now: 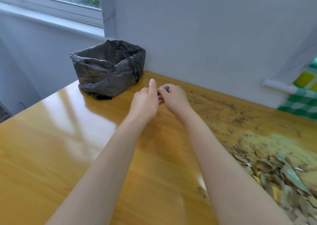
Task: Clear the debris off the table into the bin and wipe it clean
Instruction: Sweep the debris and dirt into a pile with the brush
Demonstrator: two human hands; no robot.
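Blue scrap, mostly hidden, pinched in right hand beside left hand.

We see no words, numbers or signs that we can read, not on the bin and not on the table under it.

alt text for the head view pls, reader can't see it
The right hand holds a small blue object beside the left hand, thumb raised, over a yellow wooden table. A black-lined bin stands at its far left; dry leaves, powder and dirt litter its right side.
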